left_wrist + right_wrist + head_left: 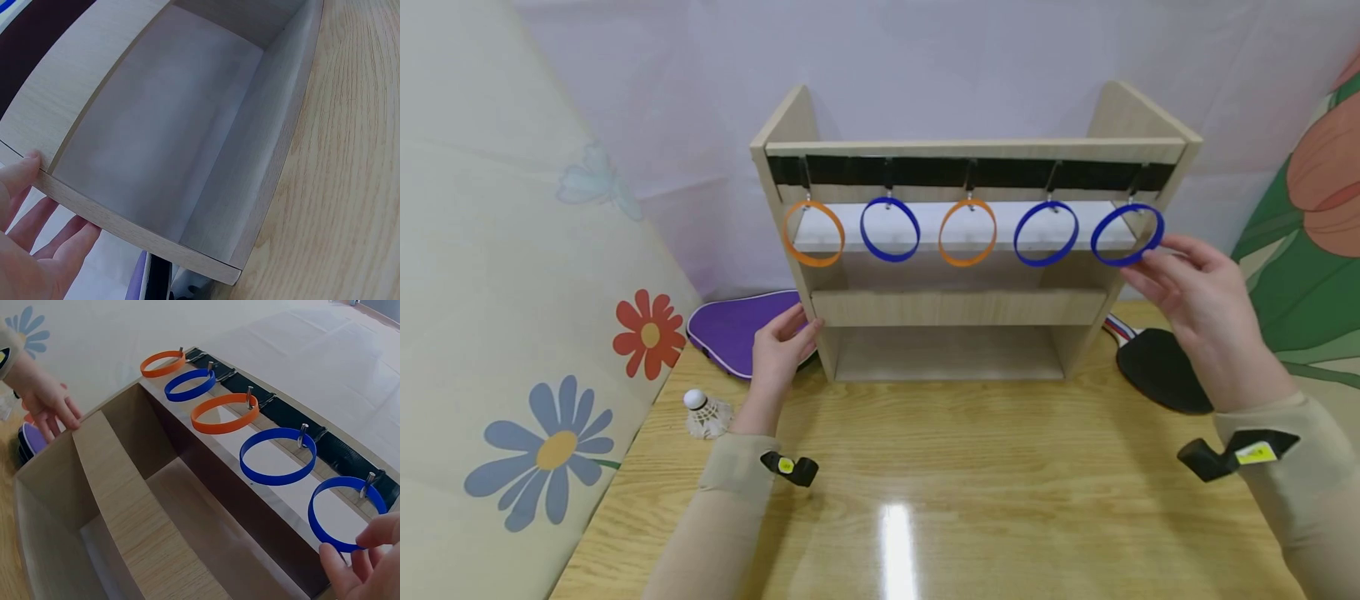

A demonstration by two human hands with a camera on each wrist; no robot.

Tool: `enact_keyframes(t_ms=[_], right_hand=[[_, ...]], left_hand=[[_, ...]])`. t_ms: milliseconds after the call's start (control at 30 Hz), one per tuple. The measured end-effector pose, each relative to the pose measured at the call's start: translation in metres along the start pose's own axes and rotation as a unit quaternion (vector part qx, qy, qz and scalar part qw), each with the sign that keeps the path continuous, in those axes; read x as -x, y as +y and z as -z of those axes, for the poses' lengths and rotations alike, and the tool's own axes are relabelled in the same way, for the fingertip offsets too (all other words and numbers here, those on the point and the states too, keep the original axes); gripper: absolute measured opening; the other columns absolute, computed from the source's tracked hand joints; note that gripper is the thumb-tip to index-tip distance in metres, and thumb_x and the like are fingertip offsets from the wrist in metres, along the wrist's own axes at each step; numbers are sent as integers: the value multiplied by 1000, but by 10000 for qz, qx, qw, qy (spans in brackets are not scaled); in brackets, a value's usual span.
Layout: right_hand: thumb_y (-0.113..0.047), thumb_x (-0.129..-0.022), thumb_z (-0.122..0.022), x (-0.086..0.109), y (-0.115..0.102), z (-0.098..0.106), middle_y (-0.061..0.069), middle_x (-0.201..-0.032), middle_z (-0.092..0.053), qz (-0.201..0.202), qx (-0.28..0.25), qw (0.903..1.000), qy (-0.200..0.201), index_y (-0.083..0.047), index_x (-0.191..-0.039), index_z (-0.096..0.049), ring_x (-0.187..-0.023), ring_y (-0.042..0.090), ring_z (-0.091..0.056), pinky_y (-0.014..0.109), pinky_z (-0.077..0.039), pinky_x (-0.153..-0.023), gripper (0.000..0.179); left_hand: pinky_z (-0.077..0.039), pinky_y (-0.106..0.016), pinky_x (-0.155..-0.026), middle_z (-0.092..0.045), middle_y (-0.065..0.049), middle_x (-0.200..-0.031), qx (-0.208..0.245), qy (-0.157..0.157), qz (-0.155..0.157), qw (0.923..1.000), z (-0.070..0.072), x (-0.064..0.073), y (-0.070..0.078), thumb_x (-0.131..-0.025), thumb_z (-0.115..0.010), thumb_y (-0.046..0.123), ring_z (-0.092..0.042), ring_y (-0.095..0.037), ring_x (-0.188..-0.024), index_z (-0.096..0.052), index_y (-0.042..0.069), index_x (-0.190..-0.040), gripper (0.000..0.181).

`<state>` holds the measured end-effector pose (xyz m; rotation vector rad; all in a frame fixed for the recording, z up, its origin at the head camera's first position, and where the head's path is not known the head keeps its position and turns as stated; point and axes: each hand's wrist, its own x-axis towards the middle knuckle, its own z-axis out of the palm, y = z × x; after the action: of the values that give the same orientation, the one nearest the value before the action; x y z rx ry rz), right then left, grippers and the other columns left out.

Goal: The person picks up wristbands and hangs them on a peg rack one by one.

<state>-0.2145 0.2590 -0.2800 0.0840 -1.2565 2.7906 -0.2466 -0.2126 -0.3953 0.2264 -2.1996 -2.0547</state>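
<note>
A small wooden shelf [958, 308] stands on the table, with a black strip [928, 172] across its upper front. From the strip's metal hooks hang several wristbands, an orange one [797, 252] at the far left and a blue wristband [1096, 250] at the far right. My right hand [1206, 292] pinches the lower right edge of that blue wristband, which still hangs at its hook [369, 481]. My left hand [781, 350] holds the shelf's left side panel [137, 234], thumb at the front edge and fingers along the outer face.
Behind my left hand lies a purple racket case [722, 329]. A shuttlecock [706, 414] stands beside my left wrist. To the right of the shelf lies a black table tennis bat [1161, 371]. A pale cloth [940, 67] hangs behind.
</note>
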Motion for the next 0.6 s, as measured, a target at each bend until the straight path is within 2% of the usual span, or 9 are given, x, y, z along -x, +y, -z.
enact_keyframes(t_ms=[67,267,467,600], right_hand=[[17,-90,-58,0,1,0,15,-92,-73,26,79,10000,6,5,-94,-70,-81,28,-74,36,-62,-73,17],[18,-91,-56,-1,3,2,19,-86,-74,-188,-137,9997,-107,5,-93,-70,-79,30,-74,38,-62,-73,19],[16,-92,-55,2,7,9,16,-88,-73,-207,40,9996,-183,3,-96,-70,-81,28,-73,38,-62,-75,20],[14,-93,-55,7,14,15,13,-88,-74,-186,254,9990,-316,1,-97,-70,-81,26,-73,37,-62,-74,20]], left_hand=[[-53,-31,-98,-55,-12,-145,30,-1,-8,10000,0,0,0,-95,-68,19,-63,-5,-110,-51,12,-146,54],[-54,-28,-95,-56,-12,-144,91,-48,-19,9999,0,1,0,-94,-69,19,-64,1,-103,-52,12,-145,54],[-56,-24,-91,-56,-12,-143,35,-55,-72,10000,0,1,1,-95,-69,18,-64,2,-101,-52,12,-145,53],[-57,-20,-85,-57,-15,-141,-20,72,-178,9998,-2,2,3,-94,-69,17,-64,5,-97,-54,10,-143,52]])
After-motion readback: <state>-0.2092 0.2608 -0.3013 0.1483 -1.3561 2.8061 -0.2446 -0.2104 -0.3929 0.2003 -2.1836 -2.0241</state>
